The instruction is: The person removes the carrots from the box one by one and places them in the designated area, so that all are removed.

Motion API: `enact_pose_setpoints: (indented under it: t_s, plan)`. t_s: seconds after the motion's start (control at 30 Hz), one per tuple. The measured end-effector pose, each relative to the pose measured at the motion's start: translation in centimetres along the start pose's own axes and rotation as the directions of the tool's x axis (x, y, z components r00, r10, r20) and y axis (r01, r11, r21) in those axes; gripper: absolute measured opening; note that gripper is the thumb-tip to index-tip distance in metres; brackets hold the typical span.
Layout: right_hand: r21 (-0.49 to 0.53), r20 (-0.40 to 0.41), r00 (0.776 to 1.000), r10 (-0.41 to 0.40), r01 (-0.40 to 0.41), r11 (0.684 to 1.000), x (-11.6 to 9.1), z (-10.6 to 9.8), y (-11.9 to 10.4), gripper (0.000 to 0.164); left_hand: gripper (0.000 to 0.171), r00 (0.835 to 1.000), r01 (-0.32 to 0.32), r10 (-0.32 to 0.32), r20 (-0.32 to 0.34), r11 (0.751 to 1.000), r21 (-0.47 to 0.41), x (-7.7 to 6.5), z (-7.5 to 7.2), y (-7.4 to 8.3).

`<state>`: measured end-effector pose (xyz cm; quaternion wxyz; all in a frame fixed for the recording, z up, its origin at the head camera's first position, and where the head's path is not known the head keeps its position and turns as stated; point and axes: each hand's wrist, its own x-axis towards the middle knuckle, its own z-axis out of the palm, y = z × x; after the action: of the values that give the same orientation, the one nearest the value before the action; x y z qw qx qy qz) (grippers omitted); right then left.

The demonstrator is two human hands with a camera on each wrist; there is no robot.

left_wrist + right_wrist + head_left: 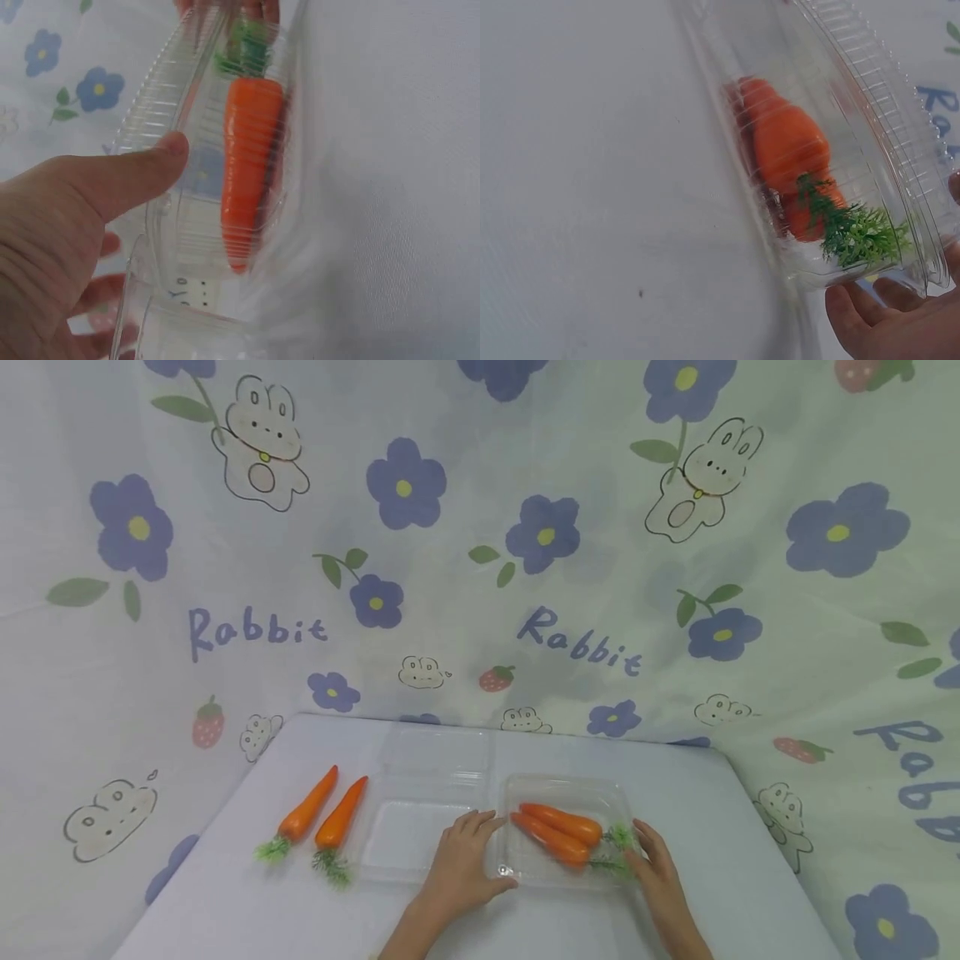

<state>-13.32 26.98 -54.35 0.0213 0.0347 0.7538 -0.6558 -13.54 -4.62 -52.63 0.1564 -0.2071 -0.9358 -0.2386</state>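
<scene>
A clear plastic box (pixel 562 787) with two carrots (pixel 557 842) inside stands between the hands. Their green leafy tops (pixel 866 236) point to the right end. My left hand (pixel 467 862) is at the box's left side, fingers spread and thumb straight; in the left wrist view the thumb overlaps the ridged plastic. At the right end, my right hand (pixel 660 872) holds the box's edge, fingers (pixel 846 315) against its end below the rim. A second clear plastic box (pixel 420 839) lies beside the left hand, its lid (pixel 435 752) folded back.
Two more carrots, one farther left (pixel 309 806) and one nearer the second box (pixel 343 817), lie on the white table (pixel 247 910) with leafy tops toward the front. A cloth curtain (pixel 465 610) with rabbits and flowers hangs behind and around the table.
</scene>
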Motion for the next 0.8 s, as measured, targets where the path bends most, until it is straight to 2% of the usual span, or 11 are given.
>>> enact_pose_setpoints:
  t_s: [0.1,0.23,0.43,0.53,0.67,0.8]
  plan:
    - [0.005,-0.008,1.000,0.000,0.000,1.000,-0.1,0.0,0.2,0.062,0.077,0.998,0.057,-0.057,-0.019,0.998,0.001,-0.4,-0.1,0.1]
    - [0.005,-0.024,1.000,0.006,-0.005,1.000,-0.2,0.1,0.1,0.062,0.066,0.995,0.102,-0.102,-0.002,0.994,-0.041,-0.7,0.0,0.0]
    - [0.028,-0.033,0.999,-0.002,0.003,1.000,-0.3,0.6,-0.2,0.060,0.057,0.993,0.120,-0.122,-0.008,0.985,-0.124,-0.6,0.2,-0.4]
    - [0.032,-0.046,0.999,-0.011,0.012,0.999,-0.3,0.8,-0.3,0.059,0.056,0.990,0.138,-0.138,0.014,0.978,-0.159,-0.4,0.2,-0.4]
    - [0.036,-0.057,0.998,-0.018,0.020,0.999,-0.3,1.0,-0.3,0.057,0.055,0.985,0.174,-0.167,0.050,0.967,-0.184,-0.2,0.1,-0.4]
    - [0.041,-0.062,0.998,-0.019,0.022,0.999,-0.4,1.2,-0.2,0.056,0.057,0.985,0.173,-0.166,0.050,0.964,-0.202,-0.3,-0.1,-0.4]
